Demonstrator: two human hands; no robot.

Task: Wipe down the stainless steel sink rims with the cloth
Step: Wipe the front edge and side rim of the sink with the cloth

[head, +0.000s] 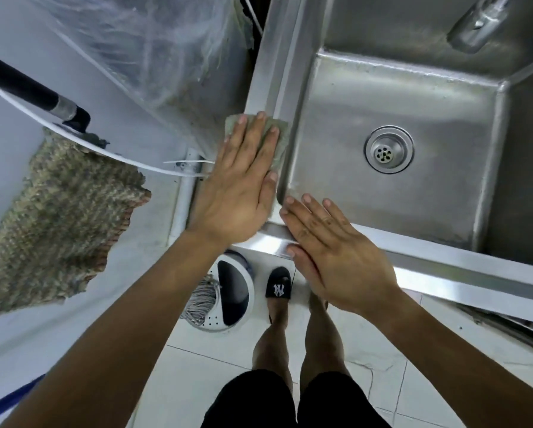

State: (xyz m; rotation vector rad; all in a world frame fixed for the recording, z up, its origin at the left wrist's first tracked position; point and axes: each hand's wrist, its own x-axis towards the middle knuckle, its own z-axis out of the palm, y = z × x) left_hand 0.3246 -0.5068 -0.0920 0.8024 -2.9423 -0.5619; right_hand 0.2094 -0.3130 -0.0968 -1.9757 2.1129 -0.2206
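A stainless steel sink fills the upper right, its left rim (270,66) running up the middle and its front rim (444,267) slanting to the right. My left hand (243,177) lies flat, fingers together, pressing a pale green cloth (282,140) onto the left rim near the front corner; most of the cloth is hidden under the palm. My right hand (330,251) rests flat on the front rim at the same corner, fingers spread, holding nothing. The two hands nearly touch.
The basin has a round drain (389,149), and a tap spout (478,23) hangs at top right. Left of the sink are clear plastic sheeting (154,57), a black-handled mop with a woven head (58,205), and a white mop bucket (228,295) on the tiled floor by my feet.
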